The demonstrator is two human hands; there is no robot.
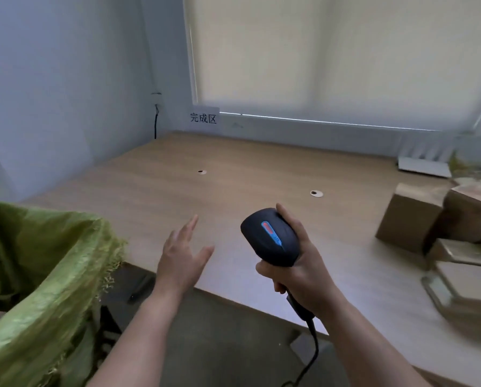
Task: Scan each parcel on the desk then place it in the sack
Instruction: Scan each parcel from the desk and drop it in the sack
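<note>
The right hand (298, 270) is wrapped round the grip of the black scanner (271, 237), its head raised over the desk (233, 169) and its cable trailing down off the near edge. The left hand (182, 259) hovers empty just above the desk's near edge, fingers straight and spread, holding nothing. The parcels (440, 227), a loose heap of brown cartons, sit at the desk's right side, well apart from both hands. The green sack (41, 272) stands open beside the desk at the left, below its level.

The step in hand looks like fetching the next parcel. It would go best if the left hand crossed to the heap and took the nearest carton from the top rather than pulling one from underneath, which could topple the rest. The carton's label should be turned up toward the scanner's window, held steady until it reads, and only then carried left and lowered into the sack's mouth.
</note>
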